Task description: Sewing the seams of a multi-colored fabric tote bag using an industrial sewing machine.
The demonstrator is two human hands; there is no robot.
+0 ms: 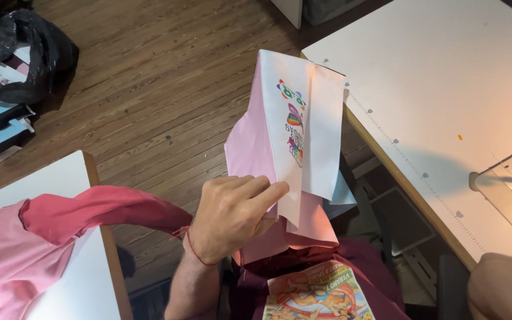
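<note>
One hand in full view: the left hand (pixel 232 216), palm down with a thin red cord at the wrist, fingers curled and closed on the lower edge of a folded cloth piece (pixel 285 154), thumb tucked out of sight behind it. Of the right hand, only a rounded part of the arm (pixel 502 284) shows at the frame's lower right corner; whether that hand is open or closed cannot be told. Cloth piece: pink beneath, white panel on top with a multicoloured rainbow print, folded lengthwise and held upright, its top corner just beside the near edge of the white table (pixel 445 89). Left of the cloth piece, a red and pink garment (pixel 60 225) drapes over a second white tabletop (pixel 84 284). Far left of it, a black bag (pixel 25 53) lies on the wooden floor (pixel 149 89).
</note>
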